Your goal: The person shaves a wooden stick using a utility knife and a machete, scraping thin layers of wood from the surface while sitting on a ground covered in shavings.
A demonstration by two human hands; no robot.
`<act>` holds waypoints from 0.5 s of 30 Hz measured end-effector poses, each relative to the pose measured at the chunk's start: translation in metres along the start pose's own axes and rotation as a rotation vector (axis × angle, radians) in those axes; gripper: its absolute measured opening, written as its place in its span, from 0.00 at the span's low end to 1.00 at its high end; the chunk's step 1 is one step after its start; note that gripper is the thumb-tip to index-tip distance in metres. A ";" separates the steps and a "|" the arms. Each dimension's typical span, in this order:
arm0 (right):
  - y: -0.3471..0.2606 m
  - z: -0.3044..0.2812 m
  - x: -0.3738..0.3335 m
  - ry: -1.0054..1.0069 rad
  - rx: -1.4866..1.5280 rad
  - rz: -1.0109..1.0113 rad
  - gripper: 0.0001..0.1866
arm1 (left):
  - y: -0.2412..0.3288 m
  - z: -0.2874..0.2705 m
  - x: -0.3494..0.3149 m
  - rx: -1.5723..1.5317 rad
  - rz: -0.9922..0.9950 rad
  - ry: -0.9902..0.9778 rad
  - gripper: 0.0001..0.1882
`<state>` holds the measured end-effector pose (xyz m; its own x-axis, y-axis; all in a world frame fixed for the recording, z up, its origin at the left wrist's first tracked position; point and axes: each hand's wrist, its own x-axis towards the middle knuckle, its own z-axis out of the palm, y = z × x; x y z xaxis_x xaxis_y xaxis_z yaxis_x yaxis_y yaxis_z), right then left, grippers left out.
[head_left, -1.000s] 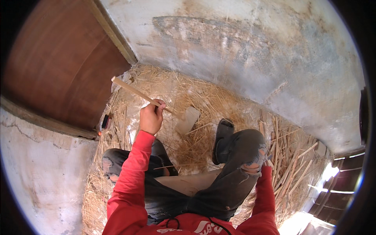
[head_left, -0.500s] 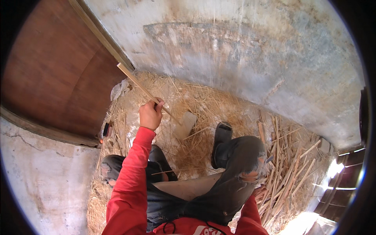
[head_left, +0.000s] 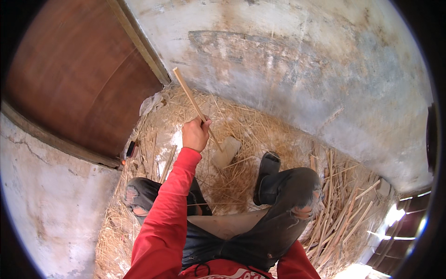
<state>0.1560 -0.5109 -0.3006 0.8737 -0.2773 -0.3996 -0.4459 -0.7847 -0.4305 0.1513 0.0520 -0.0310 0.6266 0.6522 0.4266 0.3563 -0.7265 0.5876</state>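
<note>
My left hand [head_left: 195, 134] is closed around a pale wooden stick [head_left: 188, 91], gripping it below its middle. The stick slants, with its upper end towards the wall and its lower end down by a flat pale block [head_left: 227, 152] on the ground. Whether that lower end touches the block, I cannot tell. My right sleeve [head_left: 297, 261] passes behind my right knee, and the hand beyond it is hidden.
Beside my right leg lies a heap of split sticks [head_left: 344, 209]. Loose straw [head_left: 251, 121] covers the ground. A stained wall [head_left: 288, 60] stands ahead, and a brown door panel [head_left: 79, 83] is at the left. A small dark object [head_left: 131, 149] lies near the door.
In the picture, my left hand and the stick have shifted right, and the stick stands steeper. The surroundings have shifted slightly too. My right hand, partly visible by the knee before, is now hidden.
</note>
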 end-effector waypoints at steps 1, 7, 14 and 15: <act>0.002 0.000 -0.002 0.005 0.000 -0.005 0.33 | -0.003 -0.001 -0.001 -0.006 -0.005 0.003 0.07; 0.018 -0.007 0.002 0.065 0.014 -0.025 0.31 | -0.014 -0.004 -0.005 -0.039 -0.033 -0.001 0.08; 0.088 -0.096 0.095 0.133 0.832 -0.145 0.28 | -0.032 -0.010 0.000 -0.186 -0.045 0.045 0.07; 0.045 -0.108 0.076 0.219 0.364 -0.221 0.29 | -0.042 -0.022 -0.005 -0.137 -0.021 0.056 0.07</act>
<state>0.2234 -0.6273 -0.2635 0.9583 -0.2665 -0.1032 -0.2494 -0.6037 -0.7572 0.1181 0.0841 -0.0429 0.5787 0.6807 0.4491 0.2684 -0.6790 0.6833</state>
